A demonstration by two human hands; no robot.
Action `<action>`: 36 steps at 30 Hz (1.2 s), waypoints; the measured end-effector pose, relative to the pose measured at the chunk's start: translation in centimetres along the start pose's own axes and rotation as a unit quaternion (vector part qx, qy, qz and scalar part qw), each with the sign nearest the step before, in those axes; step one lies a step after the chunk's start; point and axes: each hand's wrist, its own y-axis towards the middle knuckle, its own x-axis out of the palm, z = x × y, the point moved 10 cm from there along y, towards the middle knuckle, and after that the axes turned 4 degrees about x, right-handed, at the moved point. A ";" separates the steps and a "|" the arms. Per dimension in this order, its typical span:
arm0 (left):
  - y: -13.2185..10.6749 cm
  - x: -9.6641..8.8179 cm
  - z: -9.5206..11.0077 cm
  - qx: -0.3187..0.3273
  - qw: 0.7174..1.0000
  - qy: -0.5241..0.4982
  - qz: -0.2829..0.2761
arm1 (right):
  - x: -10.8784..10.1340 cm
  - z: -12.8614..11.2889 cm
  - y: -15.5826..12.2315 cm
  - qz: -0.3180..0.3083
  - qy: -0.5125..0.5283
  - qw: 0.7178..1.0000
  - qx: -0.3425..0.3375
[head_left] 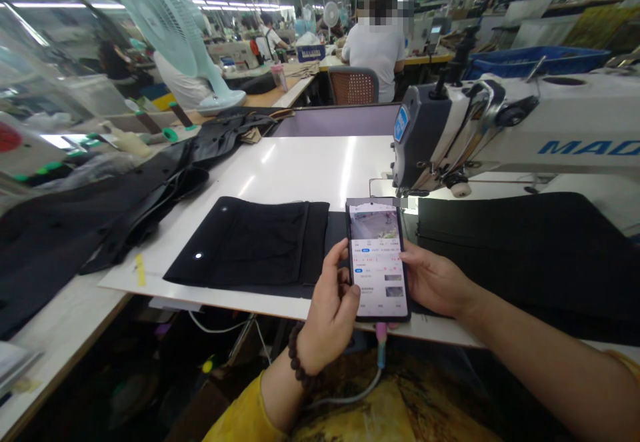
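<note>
A lit smartphone point(377, 259) stands upright over the table's front edge, a cable plugged into its bottom. My left hand point(330, 309), with a bead bracelet at the wrist, curls round the phone's left edge, thumb on the screen. My right hand point(433, 279) grips the right edge from behind. Under and left of the phone lies a flat black fabric piece point(250, 242) with small snaps.
A white sewing machine point(500, 132) stands at the right on the white table point(310, 165), black fabric point(525, 249) spread below it. A heap of black garments point(100, 209) lies at left. A fan point(165, 22) stands behind. A person in white point(375, 49) sits ahead.
</note>
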 end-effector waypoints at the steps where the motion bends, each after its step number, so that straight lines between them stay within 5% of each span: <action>1: 0.0 0.0 -0.1 -0.002 1.000 -0.003 0.000 | 0.0 0.0 0.0 0.000 0.001 1.000 0.000; 30: 0.0 0.6 1.0 0.039 0.998 0.038 -0.019 | 0.3 -0.1 -0.1 -0.010 0.025 1.000 0.001; 36: 0.0 0.3 0.1 0.004 0.999 0.042 0.008 | 0.3 -0.2 0.0 -0.018 0.032 0.999 -0.003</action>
